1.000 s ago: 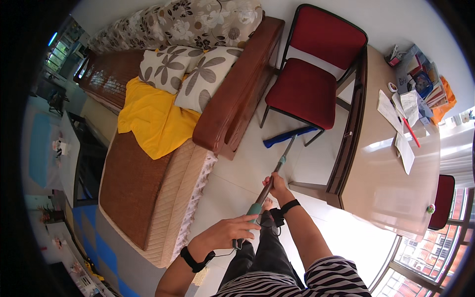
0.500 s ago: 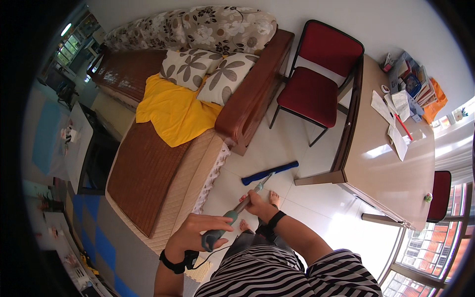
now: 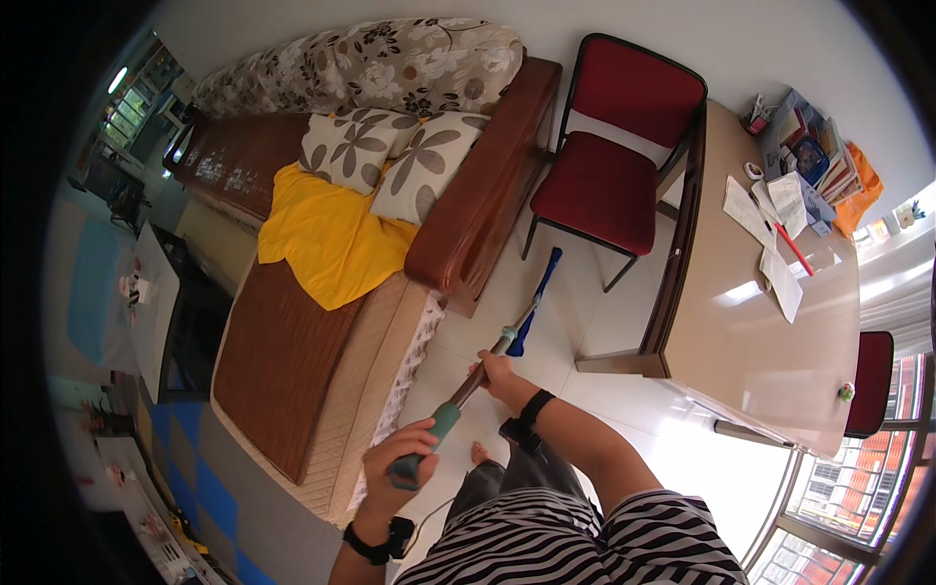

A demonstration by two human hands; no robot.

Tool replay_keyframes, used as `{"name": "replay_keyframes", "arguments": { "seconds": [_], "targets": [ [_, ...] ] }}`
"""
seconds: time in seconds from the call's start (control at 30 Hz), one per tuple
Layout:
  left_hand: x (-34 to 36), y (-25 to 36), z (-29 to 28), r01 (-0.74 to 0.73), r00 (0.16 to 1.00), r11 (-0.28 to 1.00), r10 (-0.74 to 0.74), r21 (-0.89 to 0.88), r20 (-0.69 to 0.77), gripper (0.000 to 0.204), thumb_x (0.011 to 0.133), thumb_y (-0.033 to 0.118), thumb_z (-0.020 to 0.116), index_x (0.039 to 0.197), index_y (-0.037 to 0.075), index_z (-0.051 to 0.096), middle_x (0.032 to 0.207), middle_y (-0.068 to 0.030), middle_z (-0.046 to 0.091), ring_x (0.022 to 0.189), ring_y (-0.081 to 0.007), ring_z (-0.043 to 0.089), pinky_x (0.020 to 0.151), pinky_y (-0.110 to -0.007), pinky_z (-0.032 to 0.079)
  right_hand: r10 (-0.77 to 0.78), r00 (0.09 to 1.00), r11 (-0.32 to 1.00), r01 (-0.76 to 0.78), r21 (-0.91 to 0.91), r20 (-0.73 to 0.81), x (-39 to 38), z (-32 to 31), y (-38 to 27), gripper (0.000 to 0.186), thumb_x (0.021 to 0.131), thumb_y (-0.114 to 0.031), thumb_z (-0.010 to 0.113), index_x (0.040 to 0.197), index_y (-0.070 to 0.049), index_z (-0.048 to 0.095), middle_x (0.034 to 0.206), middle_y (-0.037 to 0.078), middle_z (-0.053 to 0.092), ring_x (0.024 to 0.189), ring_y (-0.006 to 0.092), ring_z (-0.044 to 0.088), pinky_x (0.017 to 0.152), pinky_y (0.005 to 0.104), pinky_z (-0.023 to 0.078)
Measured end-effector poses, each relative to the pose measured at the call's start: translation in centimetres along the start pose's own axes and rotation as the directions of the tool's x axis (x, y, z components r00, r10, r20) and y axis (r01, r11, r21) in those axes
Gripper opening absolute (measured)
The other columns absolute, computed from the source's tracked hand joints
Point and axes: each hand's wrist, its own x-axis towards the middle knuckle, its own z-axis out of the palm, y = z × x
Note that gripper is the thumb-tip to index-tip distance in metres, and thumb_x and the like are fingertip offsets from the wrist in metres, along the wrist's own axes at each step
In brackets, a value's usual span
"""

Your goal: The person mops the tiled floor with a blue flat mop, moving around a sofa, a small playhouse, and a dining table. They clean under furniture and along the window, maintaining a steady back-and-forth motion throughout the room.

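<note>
A flat mop (image 3: 472,387) with a metal pole and green grip slants away from me across the tiled floor. Its narrow blue head (image 3: 538,304) lies on the tiles between the sofa's end and the red chair. My left hand (image 3: 402,456) is wrapped round the green grip at the near end. Farther down, my right hand (image 3: 496,374) is closed on the metal pole. Both wrists wear black bands.
On the left stands a wooden sofa (image 3: 478,214) with a yellow cloth (image 3: 331,244) and patterned cushions (image 3: 429,168). A red chair (image 3: 600,190) stands ahead, beside a table (image 3: 760,361) holding papers and a box of books. One bare foot (image 3: 479,452) shows below the pole.
The mop head has swung from lying crosswise to pointing away from me, moving farther forward under the chair's front edge. Both hands moved with the pole, and my left fingers closed round the grip.
</note>
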Motion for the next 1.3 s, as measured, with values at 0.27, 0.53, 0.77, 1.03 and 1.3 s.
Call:
{"name": "replay_keyframes", "arguments": {
  "seconds": [0.27, 0.53, 0.77, 1.03, 1.3],
  "targets": [
    [7.9, -8.6, 10.7, 0.052, 0.993, 0.994, -0.041, -0.099, 0.107, 0.023, 0.082, -0.007, 0.064, 0.102, 0.001, 0.055, 0.117, -0.0169, 0.063, 0.125, -0.0331, 0.055, 0.101, -0.041, 0.046, -0.175, 0.985, 0.946, 0.165, 0.279, 0.011, 11.2, -7.3, -10.1, 0.017, 0.089, -0.009, 0.058, 0.093, 0.006, 0.05, 0.078, 0.014, 0.059, 0.061, 0.0265, 0.062, 0.057, 0.0405, 0.057],
    [15.0, -13.2, 17.2, 0.173, 0.985, 0.954, -0.174, -0.244, 0.019, 0.03, 0.086, -0.002, 0.066, 0.113, 0.001, 0.054, 0.121, -0.0155, 0.062, 0.127, -0.0299, 0.053, 0.105, -0.039, 0.043, -0.324, 0.945, 0.767, 0.285, 0.575, -0.037, 15.9, -12.3, -16.5, 0.02, 0.092, -0.009, 0.058, 0.097, 0.0, 0.041, 0.079, 0.011, 0.053, 0.065, 0.0221, 0.057, 0.067, 0.0413, 0.058],
    [15.8, -17.9, 17.7, 0.343, 0.901, 0.887, -0.404, -0.31, -0.158, 0.032, 0.085, 0.006, 0.072, 0.113, -0.001, 0.059, 0.127, -0.0175, 0.061, 0.12, -0.0246, 0.057, 0.103, -0.036, 0.045, -0.355, 0.934, 0.728, 0.308, 0.613, -0.048, 18.3, -11.9, -17.9, 0.015, 0.096, -0.013, 0.055, 0.088, -0.004, 0.045, 0.079, 0.008, 0.053, 0.071, 0.0214, 0.057, 0.077, 0.0416, 0.057],
    [14.0, -17.4, 16.4, 0.318, 0.927, 0.913, -0.356, -0.255, -0.117, 0.018, 0.085, -0.001, 0.066, 0.104, -0.002, 0.063, 0.116, -0.0163, 0.067, 0.118, -0.0285, 0.06, 0.103, -0.04, 0.046, -0.229, 0.967, 0.663, 0.239, 0.71, -0.112, 16.3, -12.6, -14.6, 0.015, 0.094, -0.017, 0.05, 0.083, -0.008, 0.044, 0.073, 0.005, 0.049, 0.066, 0.0193, 0.05, 0.072, 0.0384, 0.053],
    [9.4, -13.4, 12.5, 0.246, 0.964, 0.944, -0.263, -0.221, -0.05, 0.012, 0.084, -0.006, 0.065, 0.095, -0.003, 0.063, 0.109, -0.0168, 0.069, 0.116, -0.0309, 0.062, 0.101, -0.041, 0.047, -0.096, 0.993, 0.752, 0.025, 0.659, 0.072, 12.7, -11.5, -9.6, 0.018, 0.092, -0.018, 0.051, 0.08, -0.008, 0.042, 0.065, 0.005, 0.045, 0.06, 0.0206, 0.048, 0.069, 0.0385, 0.054]
  ]
}}
